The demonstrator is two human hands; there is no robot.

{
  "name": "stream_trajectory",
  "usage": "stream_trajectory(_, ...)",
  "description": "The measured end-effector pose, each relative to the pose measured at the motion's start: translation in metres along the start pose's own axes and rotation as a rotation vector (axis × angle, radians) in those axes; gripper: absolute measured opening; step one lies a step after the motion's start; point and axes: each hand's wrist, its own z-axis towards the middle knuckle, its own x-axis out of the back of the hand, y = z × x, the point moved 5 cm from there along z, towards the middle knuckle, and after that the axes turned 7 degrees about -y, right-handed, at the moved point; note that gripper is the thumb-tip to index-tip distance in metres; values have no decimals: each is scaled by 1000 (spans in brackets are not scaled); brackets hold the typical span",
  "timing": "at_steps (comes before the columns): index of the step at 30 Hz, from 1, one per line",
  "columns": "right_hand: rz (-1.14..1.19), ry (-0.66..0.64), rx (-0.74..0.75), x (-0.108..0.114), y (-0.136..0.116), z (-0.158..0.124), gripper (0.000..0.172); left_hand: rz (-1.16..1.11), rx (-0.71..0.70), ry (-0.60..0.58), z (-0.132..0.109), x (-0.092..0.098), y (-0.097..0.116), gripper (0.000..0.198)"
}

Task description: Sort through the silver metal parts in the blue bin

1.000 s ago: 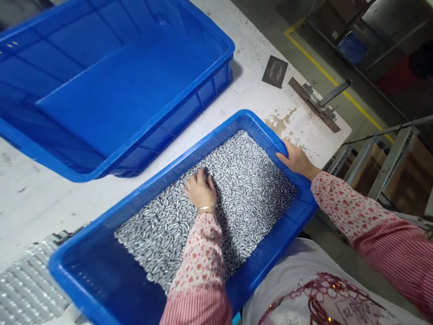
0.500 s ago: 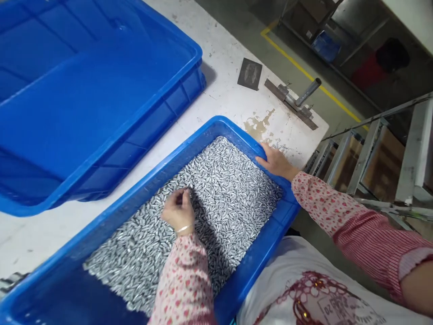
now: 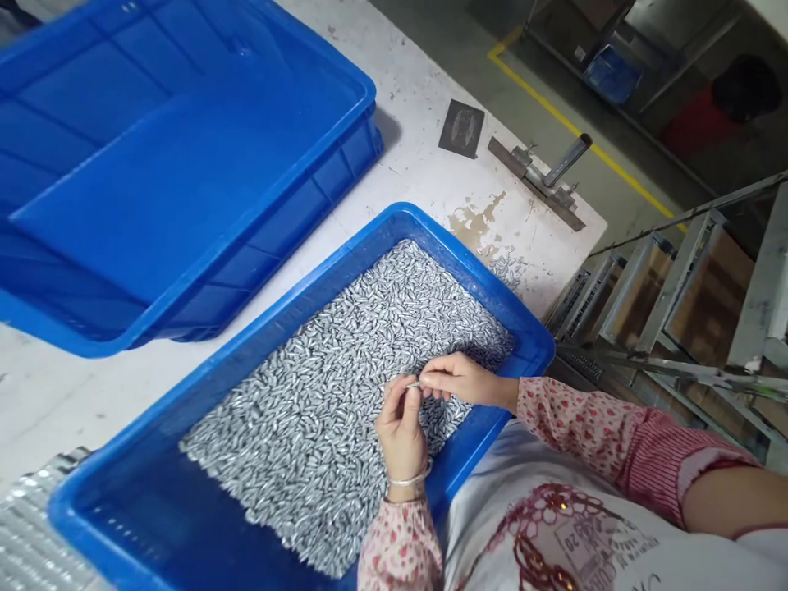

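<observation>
Small silvery metal pieces (image 3: 332,369), slim and pointed, cover most of the floor of a blue tray (image 3: 203,392). Over the tray's near side my two hands meet at the fingertips. My left hand (image 3: 403,427), with a bracelet at the wrist, pinches one small metal piece (image 3: 414,384) between thumb and fingers. From the right, my right hand (image 3: 452,379) has its fingers closed at the other end of that same piece. The fingers hide most of it.
A larger blue bin (image 3: 295,189) stands on the white table (image 3: 406,74) at the left. Toward the far right edge lie a dark square plate (image 3: 461,129), a metal bar fixture (image 3: 535,182) and loose metal pieces (image 3: 508,267). Metal racking (image 3: 683,287) stands on the right.
My right hand has let go of the tray's rim and come in over the pieces. My left hand has moved right to meet it, and a small metal piece now shows between them.
</observation>
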Motion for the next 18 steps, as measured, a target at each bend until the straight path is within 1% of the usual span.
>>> stream_trajectory(5,112,7,-12,-2,0,-2,25,-108,-7,-34,-8,-2,6,25)
stream_trajectory(8,80,69,14,-3,-1,-7,23,-145,28,-15,-12,-4,9,26)
stream_trajectory(11,-105,169,99,-4,-10,-14,20,-141,84,55,-16,-3,10,30)
stream_trajectory(14,-325,271,229,-5,-27,-22,15,-122,80,116,-20,0,15,28)
stream_trajectory(16,-462,304,323,-6,-37,-26,14,-92,58,121,-21,2,20,26)
stream_trajectory(18,-577,304,401,-8,-44,-29,14,-55,42,105,-22,3,23,25)
